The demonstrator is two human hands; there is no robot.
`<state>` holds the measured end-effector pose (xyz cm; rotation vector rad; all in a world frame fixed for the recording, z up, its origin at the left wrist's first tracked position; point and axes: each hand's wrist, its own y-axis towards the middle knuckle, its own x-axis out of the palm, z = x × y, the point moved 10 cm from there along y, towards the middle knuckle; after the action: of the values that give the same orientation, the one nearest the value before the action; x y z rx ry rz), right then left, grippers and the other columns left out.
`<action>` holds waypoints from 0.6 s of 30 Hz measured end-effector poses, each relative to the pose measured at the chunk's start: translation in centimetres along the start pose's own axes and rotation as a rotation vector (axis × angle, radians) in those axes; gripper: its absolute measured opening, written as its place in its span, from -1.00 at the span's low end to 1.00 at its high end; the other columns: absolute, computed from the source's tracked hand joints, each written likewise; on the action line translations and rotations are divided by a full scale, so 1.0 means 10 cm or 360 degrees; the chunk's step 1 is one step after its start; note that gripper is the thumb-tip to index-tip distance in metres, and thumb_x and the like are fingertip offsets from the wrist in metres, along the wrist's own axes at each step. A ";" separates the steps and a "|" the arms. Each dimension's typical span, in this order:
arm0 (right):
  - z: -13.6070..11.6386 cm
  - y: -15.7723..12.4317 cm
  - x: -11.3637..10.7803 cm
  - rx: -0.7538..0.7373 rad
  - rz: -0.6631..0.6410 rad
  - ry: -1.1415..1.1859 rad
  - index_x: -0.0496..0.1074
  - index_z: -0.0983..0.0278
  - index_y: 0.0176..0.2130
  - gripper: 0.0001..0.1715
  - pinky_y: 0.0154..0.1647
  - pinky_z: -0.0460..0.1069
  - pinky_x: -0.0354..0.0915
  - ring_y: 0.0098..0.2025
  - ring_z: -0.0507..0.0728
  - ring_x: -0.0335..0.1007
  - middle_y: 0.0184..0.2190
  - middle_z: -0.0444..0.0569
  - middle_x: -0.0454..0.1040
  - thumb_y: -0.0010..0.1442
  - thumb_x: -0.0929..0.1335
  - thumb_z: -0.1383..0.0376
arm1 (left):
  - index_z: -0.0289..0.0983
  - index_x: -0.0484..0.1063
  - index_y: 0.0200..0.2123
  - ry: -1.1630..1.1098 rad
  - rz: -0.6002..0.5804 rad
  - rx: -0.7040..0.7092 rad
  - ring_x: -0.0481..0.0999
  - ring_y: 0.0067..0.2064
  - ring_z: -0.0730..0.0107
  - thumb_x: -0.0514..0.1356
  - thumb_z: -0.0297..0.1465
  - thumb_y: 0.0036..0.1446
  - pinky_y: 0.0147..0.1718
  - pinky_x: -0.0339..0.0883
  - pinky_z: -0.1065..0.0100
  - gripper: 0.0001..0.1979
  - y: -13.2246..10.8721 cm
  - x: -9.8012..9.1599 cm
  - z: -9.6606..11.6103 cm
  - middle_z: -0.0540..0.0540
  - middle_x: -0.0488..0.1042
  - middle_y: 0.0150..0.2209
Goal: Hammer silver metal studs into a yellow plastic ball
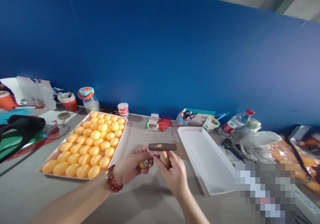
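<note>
My right hand (pixel 173 172) is wrapped round the wooden handle (pixel 164 159) of a hammer. The dark metal hammer head (pixel 170 147) lies crosswise above my fingers. Close beside it, my left hand (pixel 136 162) has its fingers curled round a small tan thing (pixel 143 164) with a shiny end, whose kind I cannot make out. The fingertips of both hands meet just under the hammer head, and a tiny item between them is too small to tell. On my left wrist sits a red bead bracelet (pixel 114 180). Both hands are held over the grey table (pixel 140 200).
At left, a tray (pixel 123 140) holds many orange balls (pixel 95 150). A white tray (pixel 207 157) lies at right. Behind are small boxes (pixel 153 124), a pen cup with scissors (pixel 182 120), a red-white tub (pixel 123 109) and a bottle (pixel 235 123). A blue partition (pixel 160 50) stands behind.
</note>
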<state>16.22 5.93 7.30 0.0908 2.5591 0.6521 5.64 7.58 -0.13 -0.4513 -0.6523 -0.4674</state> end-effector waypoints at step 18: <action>0.41 -0.11 0.27 0.0765 -0.0392 0.0955 0.29 0.28 -0.34 -0.69 -0.77 -0.22 -0.06 -0.76 -0.14 -0.01 -0.65 -0.25 0.31 0.19 0.38 0.10 | -0.35 0.45 -0.23 -0.0216 -0.0160 0.0257 0.48 -0.06 0.20 0.15 -0.54 0.13 0.08 0.25 0.14 -0.87 -0.01 0.12 0.22 -0.18 0.51 -0.21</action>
<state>15.86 7.19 2.47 -0.3001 3.1788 -0.0619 5.43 8.36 2.27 -0.2996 -0.8399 -0.4776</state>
